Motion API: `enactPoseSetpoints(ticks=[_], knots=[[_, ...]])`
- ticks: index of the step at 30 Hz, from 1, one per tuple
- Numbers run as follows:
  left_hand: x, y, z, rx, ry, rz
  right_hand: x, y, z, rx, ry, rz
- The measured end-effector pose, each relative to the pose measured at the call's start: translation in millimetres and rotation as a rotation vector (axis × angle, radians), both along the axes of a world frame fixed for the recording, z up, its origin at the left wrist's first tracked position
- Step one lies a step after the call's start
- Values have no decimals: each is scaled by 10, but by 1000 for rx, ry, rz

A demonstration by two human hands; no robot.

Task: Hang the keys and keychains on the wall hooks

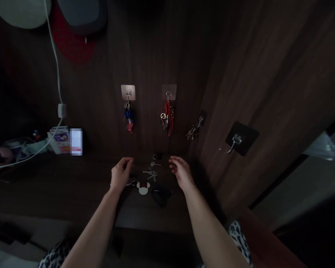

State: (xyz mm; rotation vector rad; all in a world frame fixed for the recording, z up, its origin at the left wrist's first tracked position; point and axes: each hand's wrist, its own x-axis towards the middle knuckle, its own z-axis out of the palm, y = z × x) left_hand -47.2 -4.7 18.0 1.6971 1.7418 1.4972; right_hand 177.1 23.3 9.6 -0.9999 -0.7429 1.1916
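My left hand [121,174] hovers at the left of a small group of keys on the dark wooden shelf, its fingers loosely bent and nothing visible in them. At the right side my right hand [181,171] is open, fingers curved and slightly apart. Between the hands lie several silver keys [151,174] and another key [155,164]. A white mouse-head-shaped charm [143,188] is near my left wrist, by a metal ring [133,182]. A black key fob [160,196] lies nearer to me. Farther back is a ring [155,157] with a dark piece.
Keys with blue and red tags [129,118] hang from a left wall hook; a red-corded bunch [168,118] hangs beside them. More keys [192,133] hang in the corner. A bare hook [235,141] is on the right wall. Boxes [61,139] and a white cable [56,59] are left.
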Motion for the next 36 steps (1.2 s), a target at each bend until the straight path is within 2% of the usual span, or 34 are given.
enactPoseSetpoints(ticks=[6, 11, 15, 21, 28, 36], knots=[[-153, 63, -36, -14, 22, 207, -100, -67, 17, 89, -296, 220], [-248, 89, -54, -98, 65, 281, -205, -150, 46, 195, -485, 333], [-284, 90, -61, -145, 52, 285, -334, -243, 54, 365, -693, 427], [-287, 95, -72, -178, 56, 260, -465, -338, 41, 563, -1020, 476], [-283, 96, -69, -200, 57, 246, -469, -328, 3, 580, -1156, 512], [-303, 122, -106, -198, 31, 225, -472, -357, -2, 597, -1217, 549]])
